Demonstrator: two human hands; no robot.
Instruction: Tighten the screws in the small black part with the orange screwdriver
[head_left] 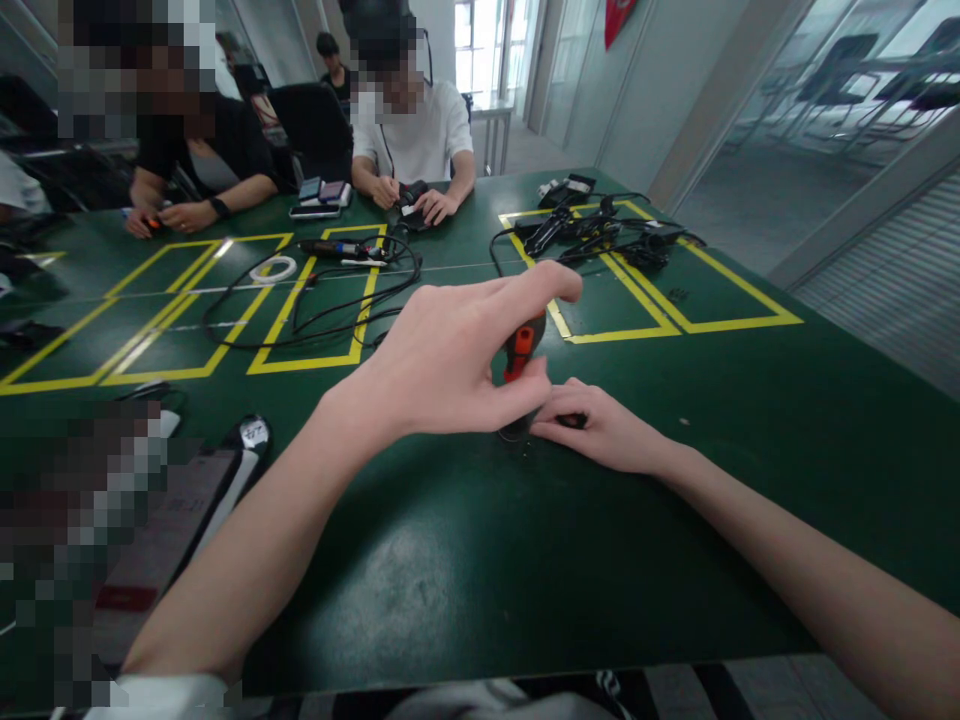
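My left hand (450, 360) grips a screwdriver with an orange and black handle (519, 352), held upright with its tip down on the green table (465, 570). My right hand (600, 425) lies flat beside the tip and pinches a small dark part (574, 421) against the tabletop. The part is mostly hidden by my fingers, and the two hands touch at the screwdriver's base.
Yellow tape outlines rectangles (315, 300) on the table. Black cables (337, 300) loop at centre left, more cables and adapters (600, 235) lie at the back right. A roll of white tape (273, 268) and phones (322, 195) sit farther back. Two people work opposite.
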